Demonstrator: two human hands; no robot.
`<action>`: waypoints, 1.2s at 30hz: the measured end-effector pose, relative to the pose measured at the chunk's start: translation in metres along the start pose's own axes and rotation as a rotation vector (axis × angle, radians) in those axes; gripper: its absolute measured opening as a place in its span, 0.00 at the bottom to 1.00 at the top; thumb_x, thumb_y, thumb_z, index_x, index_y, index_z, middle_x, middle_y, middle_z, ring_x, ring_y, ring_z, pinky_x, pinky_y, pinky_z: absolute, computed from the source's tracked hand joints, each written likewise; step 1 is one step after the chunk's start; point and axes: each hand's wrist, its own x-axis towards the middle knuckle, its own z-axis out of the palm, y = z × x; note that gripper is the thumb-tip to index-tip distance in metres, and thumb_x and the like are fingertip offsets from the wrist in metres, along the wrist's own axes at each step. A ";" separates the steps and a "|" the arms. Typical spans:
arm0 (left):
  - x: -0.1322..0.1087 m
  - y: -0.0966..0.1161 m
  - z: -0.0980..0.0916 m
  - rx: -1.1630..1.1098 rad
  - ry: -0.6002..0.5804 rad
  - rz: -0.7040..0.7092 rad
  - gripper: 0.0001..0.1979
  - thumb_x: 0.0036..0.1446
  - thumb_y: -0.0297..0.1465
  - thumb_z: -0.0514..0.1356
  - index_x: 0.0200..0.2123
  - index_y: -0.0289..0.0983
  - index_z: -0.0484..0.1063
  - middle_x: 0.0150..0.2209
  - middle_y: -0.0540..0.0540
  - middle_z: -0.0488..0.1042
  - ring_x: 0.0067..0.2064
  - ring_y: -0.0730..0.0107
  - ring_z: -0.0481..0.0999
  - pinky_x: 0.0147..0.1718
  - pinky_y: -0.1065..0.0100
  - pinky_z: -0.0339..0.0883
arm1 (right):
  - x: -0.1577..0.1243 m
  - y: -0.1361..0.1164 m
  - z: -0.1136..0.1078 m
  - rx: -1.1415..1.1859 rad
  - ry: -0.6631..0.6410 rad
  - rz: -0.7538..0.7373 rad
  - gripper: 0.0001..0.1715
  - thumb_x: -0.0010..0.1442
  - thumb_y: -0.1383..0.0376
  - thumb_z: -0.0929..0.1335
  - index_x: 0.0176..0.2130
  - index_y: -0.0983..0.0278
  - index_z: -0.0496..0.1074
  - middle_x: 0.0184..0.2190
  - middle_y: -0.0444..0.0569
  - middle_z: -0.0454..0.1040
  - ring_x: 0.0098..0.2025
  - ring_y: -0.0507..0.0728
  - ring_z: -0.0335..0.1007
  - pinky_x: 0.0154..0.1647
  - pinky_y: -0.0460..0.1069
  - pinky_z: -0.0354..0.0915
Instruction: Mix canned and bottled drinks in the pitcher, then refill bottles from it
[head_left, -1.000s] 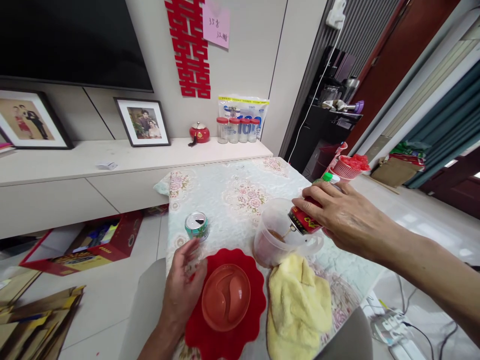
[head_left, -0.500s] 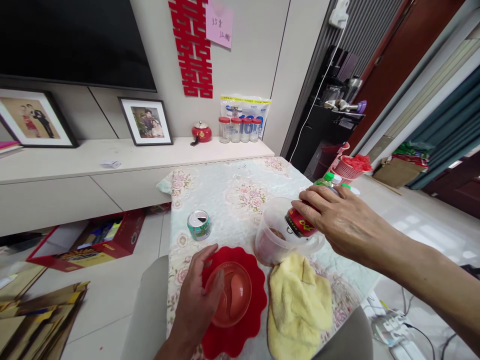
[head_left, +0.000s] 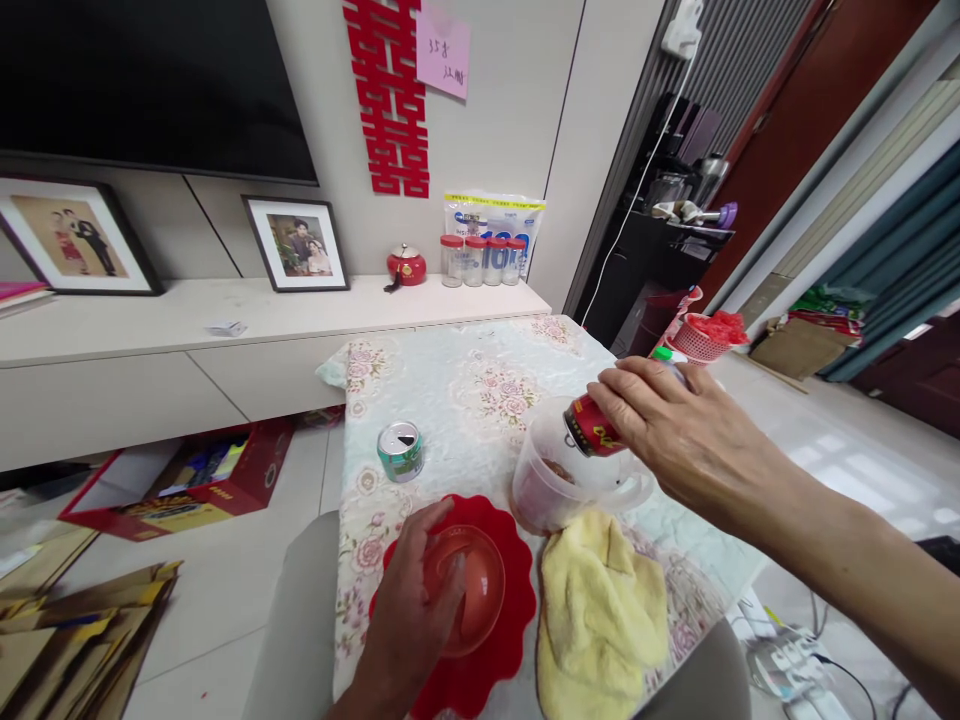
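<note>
My right hand [head_left: 675, 420] grips a red drink can [head_left: 596, 425], tilted with its top end over a translucent plastic pitcher [head_left: 536, 490]. Some brownish contents show inside the pitcher. Over the left side of an orange-red bowl [head_left: 487, 585] hovers my left hand [head_left: 416, 610], thumb and fingers apart and holding nothing. Whether it touches the bowl I cannot tell. That bowl sits in a red scalloped dish [head_left: 519, 560]. An opened green can [head_left: 400, 455] stands upright behind the dish. Beside the pitcher lies a crumpled yellow towel [head_left: 604, 610].
A flowered cloth covers the table [head_left: 465, 350]. Bottles with green caps [head_left: 663, 354] are partly hidden behind my right hand. The white cabinet [head_left: 315, 315] beyond holds photo frames, a red pot [head_left: 406, 266] and several red-lidded jars [head_left: 473, 262].
My right hand has raised the red can slightly and moved it a little left over the pitcher. My left hand has shifted slightly right and down over the bowl.
</note>
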 end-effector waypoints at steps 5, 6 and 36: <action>-0.001 0.000 0.000 0.004 -0.010 -0.003 0.28 0.53 0.38 0.66 0.59 0.45 0.78 0.61 0.39 0.80 0.63 0.39 0.79 0.64 0.37 0.71 | 0.001 -0.001 0.005 0.036 0.045 -0.067 0.32 0.62 0.79 0.63 0.64 0.72 0.68 0.62 0.62 0.75 0.62 0.71 0.68 0.50 0.64 0.65; -0.001 0.001 0.000 0.009 -0.022 -0.002 0.28 0.53 0.38 0.67 0.59 0.45 0.77 0.61 0.38 0.80 0.63 0.38 0.78 0.64 0.37 0.71 | 0.002 -0.001 0.006 0.027 0.057 -0.060 0.31 0.63 0.78 0.63 0.64 0.73 0.68 0.62 0.63 0.75 0.62 0.72 0.68 0.50 0.64 0.65; -0.007 0.020 0.004 0.161 -0.113 0.022 0.25 0.60 0.41 0.61 0.60 0.42 0.74 0.61 0.38 0.80 0.64 0.43 0.80 0.62 0.37 0.76 | -0.023 0.021 0.030 0.871 0.174 0.316 0.35 0.63 0.55 0.75 0.65 0.58 0.68 0.59 0.54 0.78 0.55 0.66 0.79 0.53 0.60 0.77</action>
